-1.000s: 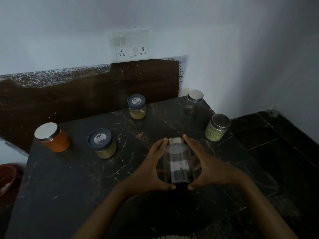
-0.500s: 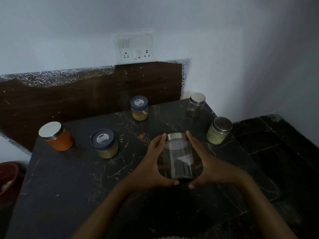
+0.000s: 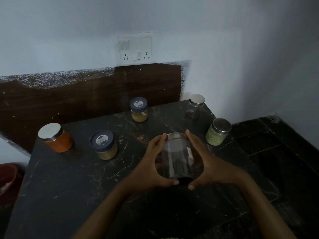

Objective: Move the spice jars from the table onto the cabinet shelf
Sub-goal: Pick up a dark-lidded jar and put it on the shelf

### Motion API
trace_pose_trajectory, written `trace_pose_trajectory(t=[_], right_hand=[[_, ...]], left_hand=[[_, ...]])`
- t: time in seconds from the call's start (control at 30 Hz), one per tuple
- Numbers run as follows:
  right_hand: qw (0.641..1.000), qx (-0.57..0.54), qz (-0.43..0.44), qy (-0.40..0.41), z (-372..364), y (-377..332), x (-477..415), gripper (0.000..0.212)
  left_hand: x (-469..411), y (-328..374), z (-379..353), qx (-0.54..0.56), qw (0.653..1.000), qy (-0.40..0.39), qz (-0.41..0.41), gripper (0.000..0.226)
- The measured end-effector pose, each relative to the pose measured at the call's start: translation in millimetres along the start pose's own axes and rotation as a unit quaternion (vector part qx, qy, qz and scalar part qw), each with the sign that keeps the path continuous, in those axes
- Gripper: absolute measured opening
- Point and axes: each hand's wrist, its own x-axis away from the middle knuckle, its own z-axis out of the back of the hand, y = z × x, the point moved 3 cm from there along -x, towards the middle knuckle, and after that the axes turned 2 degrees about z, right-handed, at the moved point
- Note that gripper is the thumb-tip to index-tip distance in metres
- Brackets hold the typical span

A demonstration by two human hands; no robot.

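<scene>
Both hands, left (image 3: 151,163) and right (image 3: 208,163), press in from opposite sides on the dark jar (image 3: 177,157), upright between them over the table (image 3: 69,187) toward its near right edge, equally close to each; no shelf shows.

Head view, downward over table (image 3: 69,187)

both forearms enter from the near edge of the frame, bare to the wrist; no sleeve, watch, band or ring in view. left hand (image 3: 151,167) and right hand (image 3: 209,167) ungloved. thumbnails short and pale, unpainted. light dim; finer detail cannot be told.
</scene>
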Motion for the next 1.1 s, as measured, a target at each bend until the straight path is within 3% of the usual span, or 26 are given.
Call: trace_pose_trajectory(t=[0.13,0.3,0.6,0.83,1.1], right_hand=[[1.000,-0.012,-0.019,0.004,-2.3,-0.4,-1.6,0.131],[0.999,0.038,0.001,0.032,-6.9,-8.1,-7.7,0.128],[0.999,-0.042,-0.019,0.006,6.0,-10.7,-6.2,0.133],[0.999,0.020,0.008,0.027,1.7,-18.9,-8.2,0.128],[0.999,-0.009,0.014,0.029,20.8,-23.7,-9.9,0.123]], left_hand=[[-0.4,-1.5,-0.1,0.001,0.999,-0.028,0.017,0.128],[-7.5,9.1,-4.6,-0.152,0.988,-0.008,-0.018,0.127],[-7.8,13.3,8.7,-0.042,0.999,0.016,-0.019,0.122],[-11.8,11.4,8.7,-0.089,0.995,-0.041,0.005,0.122],[-10.6,23.6,25.7,-0.028,0.999,0.005,-0.019,0.125]])
